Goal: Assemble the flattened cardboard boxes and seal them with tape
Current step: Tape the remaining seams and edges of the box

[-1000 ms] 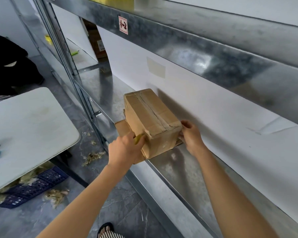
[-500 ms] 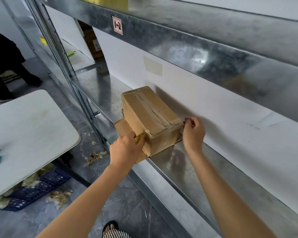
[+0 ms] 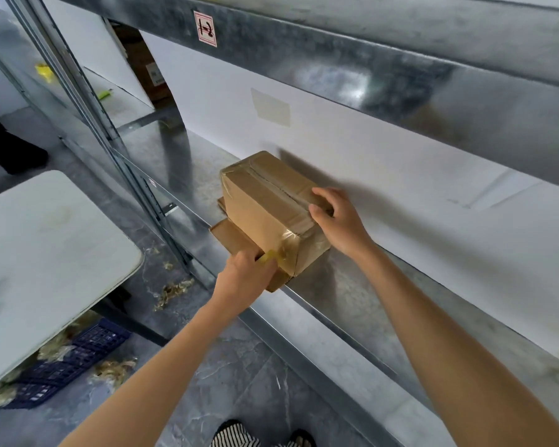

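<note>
Right hand (image 3: 339,221) has moved from the box's near-right end up onto its top; half a second ago it pinched at the right corner, now the fingers curl over the taped top edge with the thumb against the top face, pressing down. Left hand (image 3: 244,279) is about where it was, at the near-left lower corner, closed around a small yellow thing (image 3: 268,257), maybe a cutter or a tape end, can't tell which.

Cardboard box (image 3: 265,208) is assembled and sits on the metal shelf (image 3: 342,285), back side near the white wall (image 3: 368,162). Glossy clear tape (image 3: 291,250) wraps the near corner, between the two grips, and a tape seam runs along the top away from the right-hand fingers. The yellow thing touches the tape's lower edge just above the left-hand knuckles.

Flat cardboard piece (image 3: 228,235) lies under the box and sticks out past it on the left hand's far side, overhanging the shelf front.

Left of the left arm: white table (image 3: 46,240), with a dark blue crate (image 3: 68,362) beneath and straw-like scraps (image 3: 171,290) on the grey floor. Above the right hand: upper shelf beam with a red-bordered label (image 3: 205,29). Striped footwear (image 3: 236,437) below, between the forearms.
</note>
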